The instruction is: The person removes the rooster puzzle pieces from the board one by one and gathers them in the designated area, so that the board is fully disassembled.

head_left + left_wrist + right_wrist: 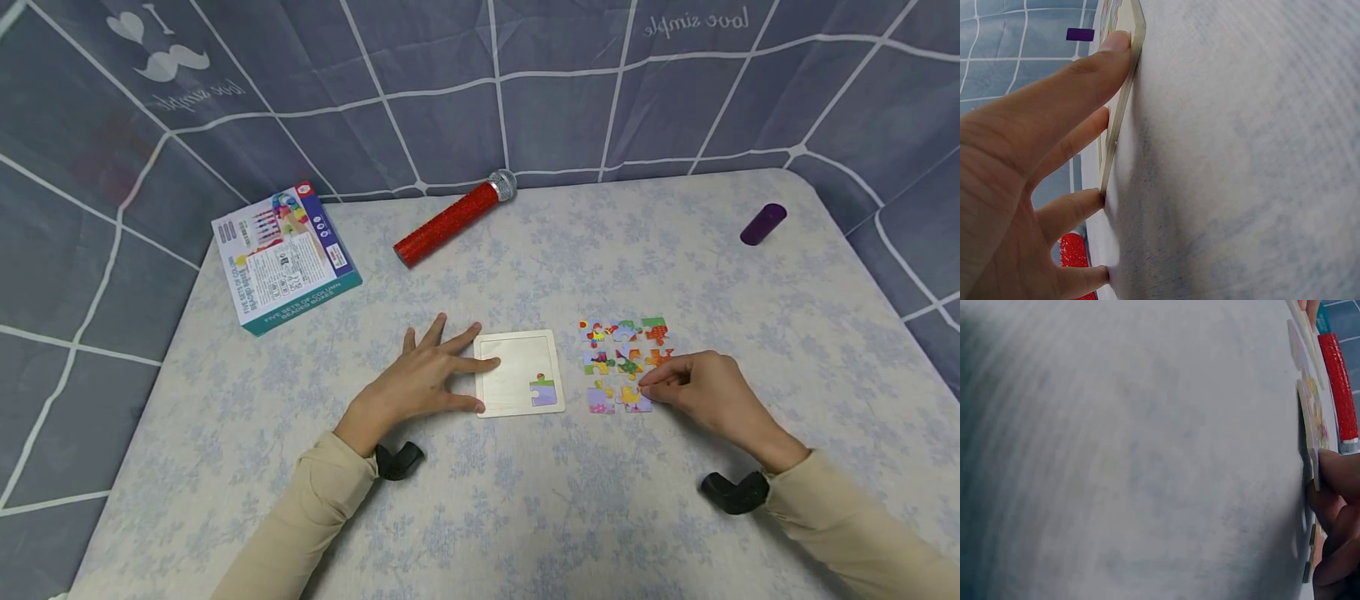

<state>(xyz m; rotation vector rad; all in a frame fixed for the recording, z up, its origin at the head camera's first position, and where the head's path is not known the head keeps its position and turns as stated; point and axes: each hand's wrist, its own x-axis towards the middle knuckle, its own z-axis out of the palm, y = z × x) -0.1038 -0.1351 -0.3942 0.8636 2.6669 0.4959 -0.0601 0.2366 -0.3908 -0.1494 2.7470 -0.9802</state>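
Observation:
A pale square wooden puzzle tray (pixel 513 396) lies in front of me, with one lilac-and-green puzzle piece (pixel 543 393) in its lower right corner. My left hand (pixel 422 379) spreads its fingers over the tray's left side; in the left wrist view the thumb (pixel 1115 53) rests on the frame. Right of the tray, several loose puzzle pieces (pixel 628 362) lie in rough rows. My right hand (pixel 708 396) pinches the lower right puzzle piece (pixel 636 400) between thumb and forefinger. From the right wrist, that puzzle piece (pixel 1309 425) appears slightly tilted, its edge between the fingertips.
A boxed toy set (pixel 288 262) lies at the back left of the cloth-covered table (pixel 510 517). Behind the tray is a red glittery microphone (pixel 450 223). A small purple cylinder (pixel 763 224) lies at the far right. A grey-blue tiled-pattern curtain (pixel 450 133) hangs behind.

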